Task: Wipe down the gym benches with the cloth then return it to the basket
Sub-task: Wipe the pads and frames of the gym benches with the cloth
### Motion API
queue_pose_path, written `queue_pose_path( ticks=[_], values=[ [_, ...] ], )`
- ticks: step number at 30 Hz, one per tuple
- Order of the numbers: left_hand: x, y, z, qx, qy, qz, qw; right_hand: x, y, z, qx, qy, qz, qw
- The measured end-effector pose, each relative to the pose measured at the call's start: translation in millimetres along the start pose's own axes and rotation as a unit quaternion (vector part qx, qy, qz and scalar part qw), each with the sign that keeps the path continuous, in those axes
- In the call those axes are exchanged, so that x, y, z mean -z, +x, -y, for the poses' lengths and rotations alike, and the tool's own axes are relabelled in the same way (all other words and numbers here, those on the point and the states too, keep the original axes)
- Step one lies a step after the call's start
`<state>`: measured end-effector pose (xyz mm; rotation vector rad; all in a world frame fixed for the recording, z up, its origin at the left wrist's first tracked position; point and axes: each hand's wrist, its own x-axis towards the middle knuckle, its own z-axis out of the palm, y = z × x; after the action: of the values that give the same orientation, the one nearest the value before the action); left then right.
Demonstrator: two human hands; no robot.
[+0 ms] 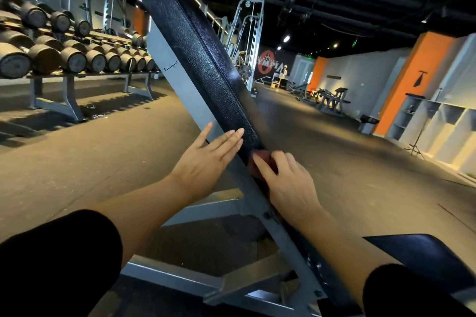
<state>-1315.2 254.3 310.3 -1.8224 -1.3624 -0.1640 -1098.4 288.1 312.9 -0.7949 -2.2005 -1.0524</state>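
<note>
An inclined gym bench fills the middle of the view, its black padded backrest (203, 59) rising to the upper left on a grey steel frame (180, 90). My left hand (208, 157) lies flat with straight fingers against the pad's left edge. My right hand (288, 177) presses a reddish cloth (262, 159) onto the lower part of the pad; most of the cloth is hidden under the fingers. The bench's black seat pad (422, 252) shows at the lower right. No basket is in view.
A long dumbbell rack (72, 59) stands to the left. A cable machine (247, 41) rises behind the bench. More benches (332, 100) stand far right, by white cubby shelves (438, 126) and a tripod (417, 144). Dark rubber floor (347, 162) lies all around.
</note>
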Motion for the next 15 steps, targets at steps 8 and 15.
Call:
queue_pose_path(
  ticks=[8, 15],
  values=[
    [-15, -23, -7, 0.111, -0.091, -0.031, 0.989, -13, 46, 2, 0.031, -0.051, 0.018, 0.998],
    [-28, -32, -2, 0.075, -0.097, -0.022, 0.992, -7, -7, -1, 0.090, -0.052, 0.078, 0.992]
  ],
)
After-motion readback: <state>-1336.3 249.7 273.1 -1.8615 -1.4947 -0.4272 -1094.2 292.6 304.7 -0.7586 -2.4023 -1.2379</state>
